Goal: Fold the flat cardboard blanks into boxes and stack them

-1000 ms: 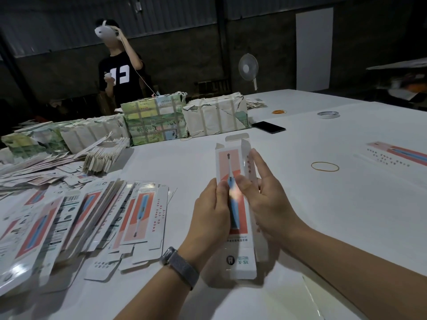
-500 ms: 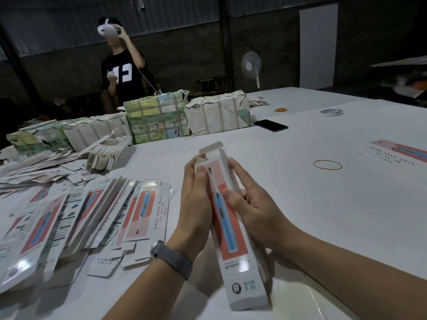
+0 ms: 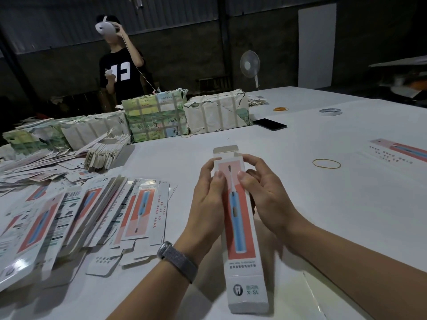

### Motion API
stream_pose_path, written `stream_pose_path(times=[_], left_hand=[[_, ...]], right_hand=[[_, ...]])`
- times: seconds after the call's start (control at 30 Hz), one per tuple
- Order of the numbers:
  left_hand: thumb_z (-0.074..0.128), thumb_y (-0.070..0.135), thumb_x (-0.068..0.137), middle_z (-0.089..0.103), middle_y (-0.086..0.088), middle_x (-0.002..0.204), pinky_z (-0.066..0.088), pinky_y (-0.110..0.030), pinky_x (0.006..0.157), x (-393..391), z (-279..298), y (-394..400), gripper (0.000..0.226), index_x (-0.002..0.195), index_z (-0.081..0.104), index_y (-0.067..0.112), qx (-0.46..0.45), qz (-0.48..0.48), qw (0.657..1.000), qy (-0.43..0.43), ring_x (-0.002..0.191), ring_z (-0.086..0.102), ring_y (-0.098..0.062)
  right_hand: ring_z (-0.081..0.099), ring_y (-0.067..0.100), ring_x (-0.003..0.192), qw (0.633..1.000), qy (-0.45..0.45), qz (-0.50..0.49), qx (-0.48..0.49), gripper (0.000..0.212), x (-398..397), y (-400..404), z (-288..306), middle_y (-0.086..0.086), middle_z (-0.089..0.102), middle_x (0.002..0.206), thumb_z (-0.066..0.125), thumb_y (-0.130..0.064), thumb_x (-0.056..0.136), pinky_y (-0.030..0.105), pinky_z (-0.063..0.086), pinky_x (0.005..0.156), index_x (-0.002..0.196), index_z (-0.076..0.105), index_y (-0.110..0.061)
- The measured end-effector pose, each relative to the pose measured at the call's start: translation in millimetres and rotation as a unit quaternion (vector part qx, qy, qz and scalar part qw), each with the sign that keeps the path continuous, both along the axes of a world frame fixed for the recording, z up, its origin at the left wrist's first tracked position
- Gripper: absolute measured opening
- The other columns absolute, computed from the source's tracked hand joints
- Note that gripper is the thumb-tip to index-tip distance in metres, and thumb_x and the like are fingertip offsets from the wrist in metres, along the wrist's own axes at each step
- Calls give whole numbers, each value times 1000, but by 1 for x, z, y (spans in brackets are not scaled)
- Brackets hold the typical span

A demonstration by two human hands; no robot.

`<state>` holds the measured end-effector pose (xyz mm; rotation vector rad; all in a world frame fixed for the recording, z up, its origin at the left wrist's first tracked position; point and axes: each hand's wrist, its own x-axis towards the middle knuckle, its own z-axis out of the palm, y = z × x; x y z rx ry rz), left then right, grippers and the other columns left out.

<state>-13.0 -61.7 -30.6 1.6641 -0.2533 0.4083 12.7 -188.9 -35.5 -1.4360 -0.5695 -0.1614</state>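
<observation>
While our left hand point(image 3: 209, 197) and right hand point(image 3: 265, 192) pinch its upper end from either side, the long white cardboard box printed with a blue toothbrush point(image 3: 240, 227) hangs above the white tabletop point(image 3: 323, 215), top flap open; flat printed blanks point(image 3: 80, 211) lie fanned at left.

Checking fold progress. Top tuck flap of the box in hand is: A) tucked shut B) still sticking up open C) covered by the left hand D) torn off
B: the flap stands up open above the toothbrush box, past the fingertips of the left hand and right hand gripping its sides.
</observation>
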Motion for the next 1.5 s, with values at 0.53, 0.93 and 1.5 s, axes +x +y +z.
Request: stream_pose_path(times=[0.53, 0.93, 1.5], left_hand=[[34, 37, 109, 72, 17, 84, 55, -16, 62, 1, -6, -1, 19, 120, 48, 41, 26, -30, 997, 61, 77, 74, -10], [35, 44, 106, 72, 12, 74, 55, -17, 59, 3, -9, 3, 22, 112, 29, 64, 3, -33, 995, 94, 68, 74, -11], [36, 37, 108, 72, 7, 79, 55, -17, 60, -1, -11, -5, 18, 119, 45, 49, 43, -44, 996, 67, 69, 73, -13]], right_hand=[[69, 10, 73, 997, 69, -30, 19, 7, 10, -5, 0, 1, 68, 92, 55, -8, 98, 23, 58, 63, 96, 58, -13], [72, 16, 78, 997, 58, -34, 43, 28, 7, -5, 2, 0, 65, 100, 57, -5, 98, 33, 60, 70, 111, 51, -30], [62, 11, 64, 991, 79, -97, 44, 25, 14, -7, 3, -2, 64, 70, 61, -11, 95, 23, 51, 60, 72, 67, -19]])
